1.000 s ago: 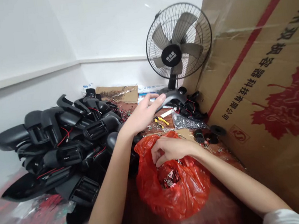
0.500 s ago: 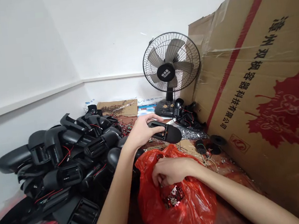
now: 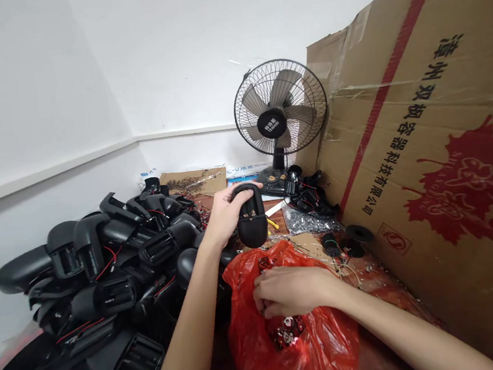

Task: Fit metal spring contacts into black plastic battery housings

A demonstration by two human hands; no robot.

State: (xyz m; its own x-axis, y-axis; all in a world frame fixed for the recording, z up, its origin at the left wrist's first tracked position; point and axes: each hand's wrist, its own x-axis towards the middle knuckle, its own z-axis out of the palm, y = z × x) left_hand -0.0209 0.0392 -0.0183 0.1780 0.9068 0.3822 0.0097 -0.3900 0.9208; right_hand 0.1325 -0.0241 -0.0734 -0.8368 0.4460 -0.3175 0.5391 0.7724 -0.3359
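Note:
My left hand (image 3: 227,211) grips a black plastic housing (image 3: 253,232) with an open battery compartment, thumb laid across the compartment. It is held above the far rim of a red plastic bag (image 3: 245,327). Inside the bag's mouth lie many small shiny metal parts (image 3: 287,330). My right hand (image 3: 285,292) reaches into that mouth, fingers curled down and pressed together over the parts. Whatever its fingertips pinch, if anything, is hidden.
A heap of black housings (image 3: 116,295), some with red wires, covers the left side. Behind stands a table fan (image 3: 273,124). A large cardboard box (image 3: 407,190) walls off the right. A clear bag of small parts (image 3: 310,220) and black spools (image 3: 359,233) lie before it.
My left hand has turned the housing from pointing right to hanging upright, its rounded end down. My right hand remains in the bag and has shifted only slightly.

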